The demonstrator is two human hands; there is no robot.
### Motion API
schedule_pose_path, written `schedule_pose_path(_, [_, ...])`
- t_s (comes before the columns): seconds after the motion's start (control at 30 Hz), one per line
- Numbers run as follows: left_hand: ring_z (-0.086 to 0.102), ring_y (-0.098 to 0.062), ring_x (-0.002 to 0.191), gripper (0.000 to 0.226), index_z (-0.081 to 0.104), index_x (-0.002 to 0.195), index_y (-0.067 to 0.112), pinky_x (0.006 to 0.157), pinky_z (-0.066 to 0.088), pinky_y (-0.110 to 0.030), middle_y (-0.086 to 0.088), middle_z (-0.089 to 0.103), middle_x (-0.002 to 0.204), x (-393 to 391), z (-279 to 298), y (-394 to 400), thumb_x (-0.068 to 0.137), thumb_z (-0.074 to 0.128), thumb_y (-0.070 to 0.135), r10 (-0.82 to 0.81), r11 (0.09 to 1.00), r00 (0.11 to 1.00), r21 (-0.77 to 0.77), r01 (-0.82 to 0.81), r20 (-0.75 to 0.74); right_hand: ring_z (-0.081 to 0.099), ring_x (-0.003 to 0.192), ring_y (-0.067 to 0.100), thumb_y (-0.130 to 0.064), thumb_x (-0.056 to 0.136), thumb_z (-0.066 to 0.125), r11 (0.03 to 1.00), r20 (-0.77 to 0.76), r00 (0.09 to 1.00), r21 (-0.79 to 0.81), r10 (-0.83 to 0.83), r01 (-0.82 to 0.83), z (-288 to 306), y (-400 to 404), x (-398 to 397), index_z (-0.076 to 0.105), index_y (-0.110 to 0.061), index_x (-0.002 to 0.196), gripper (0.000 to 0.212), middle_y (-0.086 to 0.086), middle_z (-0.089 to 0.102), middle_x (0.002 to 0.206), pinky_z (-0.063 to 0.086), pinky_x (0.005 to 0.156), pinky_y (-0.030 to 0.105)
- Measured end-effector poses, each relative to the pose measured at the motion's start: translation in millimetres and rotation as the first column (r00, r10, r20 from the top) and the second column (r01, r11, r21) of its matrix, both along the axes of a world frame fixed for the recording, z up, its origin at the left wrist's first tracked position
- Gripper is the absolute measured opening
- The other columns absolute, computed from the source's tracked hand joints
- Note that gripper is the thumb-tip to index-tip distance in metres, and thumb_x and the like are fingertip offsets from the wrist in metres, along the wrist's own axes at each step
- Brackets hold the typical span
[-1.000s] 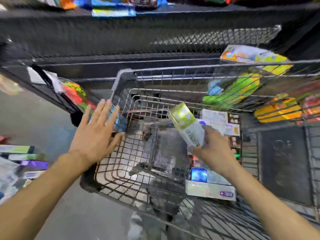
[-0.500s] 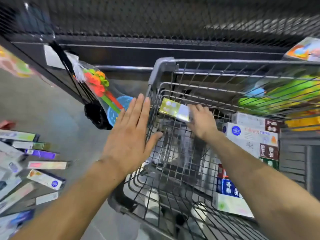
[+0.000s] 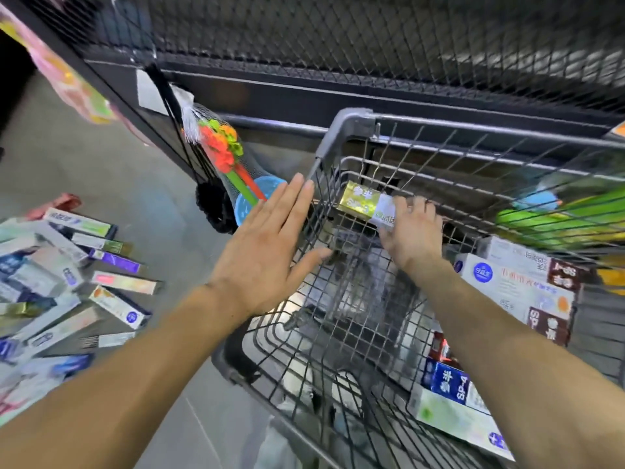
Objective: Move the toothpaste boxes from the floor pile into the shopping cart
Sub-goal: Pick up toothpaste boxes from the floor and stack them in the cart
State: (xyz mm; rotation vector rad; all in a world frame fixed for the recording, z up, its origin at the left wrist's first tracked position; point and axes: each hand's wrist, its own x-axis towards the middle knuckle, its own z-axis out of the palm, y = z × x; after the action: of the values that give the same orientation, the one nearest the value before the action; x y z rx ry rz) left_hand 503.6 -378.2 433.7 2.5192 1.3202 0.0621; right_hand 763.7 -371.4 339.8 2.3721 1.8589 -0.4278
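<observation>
The right hand (image 3: 411, 233) reaches deep into the shopping cart (image 3: 341, 130) and grips one end of a gold-and-white toothpaste box (image 3: 363, 204), fingers curled over its near end, holding it low against the far wire wall; the left hand (image 3: 267, 252) hovers flat and empty, fingers straight, just outside the cart's left side, its thumb at the wire. More boxes (image 3: 514, 286) already lie stacked along the cart's right side; the floor pile (image 3: 61, 282) is still large, sprawled on the floor to the left of the cart. These boxes look like thin printed card, long and narrow; probably light, stiff along their length but easy to crush at the flat faces; the glossy finish may slip a little. A hold across the narrow sides near the middle seems safest; an end grip like this one works for a single light box but lets it swing. Several could likely be gathered lengthwise at once.
</observation>
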Motion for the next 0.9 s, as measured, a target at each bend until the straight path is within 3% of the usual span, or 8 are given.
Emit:
schedule_pose_path(0.13, [0.000, -0.020, 0.155, 0.083, 0.001, 0.161, 0.013, 0.124, 0.018, -0.046, -0.005, -0.002, 0.169, 0.9, 7.1, 0.7, 0.100, 0.018, 0.066, 0.012, 1.000, 0.998, -0.016, -0.013, -0.055, 0.046, 0.121, 0.029, -0.045, 0.098, 0.052, 0.992, -0.112, 0.986, 0.054, 0.123, -0.117, 49.6, -12.9, -20.0, 0.043, -0.012, 0.142, 0.056, 0.013, 0.050, 0.136, 0.040, 0.104, 0.042])
schedule_pose_path(0.23, [0.004, -0.020, 0.155, 0.080, 0.003, 0.161, 0.015, 0.123, 0.020, -0.047, -0.003, 0.001, 0.168, 0.3, 14.8, -1.1, 0.099, 0.012, 0.064, 0.034, 0.999, 0.996, 0.013, -0.033, -0.084, 0.042, 0.132, 0.030, -0.051, 0.099, 0.045, 0.968, -0.090, 0.965, 0.075, 0.247, -0.241, 88.1, -27.2, -30.3, 0.040, -0.013, 0.146, 0.060, 0.013, 0.046, 0.145, 0.035, 0.112, 0.044])
schedule_pose_path(0.37, [0.014, -0.022, 0.154, 0.077, 0.018, 0.160, 0.017, 0.120, 0.027, -0.050, -0.001, 0.013, 0.168, -23.1, 28.9, -23.4, 0.099, 0.022, 0.063, 0.308, 0.951, 0.947, -0.047, -0.305, 0.095, 0.048, 0.125, 0.032, -0.051, 0.095, 0.046, 0.906, -0.064, 0.929, 0.252, 0.366, -0.340, 144.1, -39.0, -49.2, 0.052, -0.012, 0.138, 0.059, 0.013, 0.055, 0.135, 0.037, 0.106, 0.045])
schedule_pose_path(0.43, [0.016, -0.021, 0.154, 0.078, 0.020, 0.160, 0.020, 0.120, 0.029, -0.050, 0.002, 0.013, 0.167, -56.8, 33.3, -45.8, 0.097, 0.024, 0.066, 0.442, 0.897, 0.888, -0.067, -0.437, 0.125, 0.050, 0.126, 0.034, -0.054, 0.090, 0.044, 0.847, -0.045, 0.889, 0.328, 0.456, -0.418, 169.6, -35.8, -76.1, 0.056, -0.011, 0.135, 0.063, 0.013, 0.057, 0.134, 0.038, 0.107, 0.047])
schedule_pose_path(0.57, [0.018, -0.021, 0.153, 0.088, 0.019, 0.160, 0.018, 0.122, 0.024, -0.045, 0.001, 0.015, 0.167, -160.0, 37.9, -95.7, 0.091, 0.013, 0.072, 0.635, 0.772, 0.773, -0.062, -0.633, 0.017, 0.055, 0.119, 0.038, -0.052, 0.086, 0.052, 0.695, -0.052, 0.752, 0.428, 0.657, -0.577, 193.6, -25.0, -161.0, 0.060, -0.009, 0.129, 0.061, 0.016, 0.058, 0.128, 0.044, 0.102, 0.048])
schedule_pose_path(0.63, [0.020, -0.024, 0.153, 0.090, 0.020, 0.160, 0.017, 0.121, 0.022, -0.044, -0.002, 0.017, 0.167, -220.2, 36.4, -128.5, 0.089, 0.011, 0.071, 0.737, 0.671, 0.674, -0.069, -0.738, -0.042, 0.054, 0.119, 0.037, -0.055, 0.086, 0.050, 0.628, -0.033, 0.682, 0.425, 0.730, -0.652, 191.2, -25.8, -221.4, 0.060, -0.009, 0.129, 0.063, 0.015, 0.059, 0.128, 0.041, 0.103, 0.046])
schedule_pose_path(0.8, [0.023, -0.028, 0.151, 0.097, 0.020, 0.160, 0.015, 0.120, 0.026, -0.047, -0.006, 0.018, 0.166, -357.8, 3.0, -234.4, 0.084, 0.005, 0.074, 0.898, 0.415, 0.424, -0.097, -0.905, -0.117, 0.058, 0.118, 0.037, -0.060, 0.088, 0.043, 0.562, -0.168, 0.540, 0.347, 0.825, -0.751, 138.6, -69.2, -401.1, 0.062, -0.005, 0.125, 0.069, 0.016, 0.063, 0.124, 0.047, 0.098, 0.046])
schedule_pose_path(0.9, [0.017, -0.025, 0.153, 0.109, 0.018, 0.160, 0.013, 0.124, 0.015, -0.039, -0.005, 0.012, 0.167, -429.7, -35.4, -292.5, 0.080, -0.004, 0.083, 0.922, 0.347, 0.368, -0.159, -0.924, -0.123, 0.057, 0.119, 0.037, -0.060, 0.087, 0.044, 0.508, -0.211, 0.464, 0.270, 0.860, -0.818, 87.3, -106.6, -495.2, 0.062, -0.006, 0.125, 0.068, 0.016, 0.062, 0.124, 0.047, 0.100, 0.047])
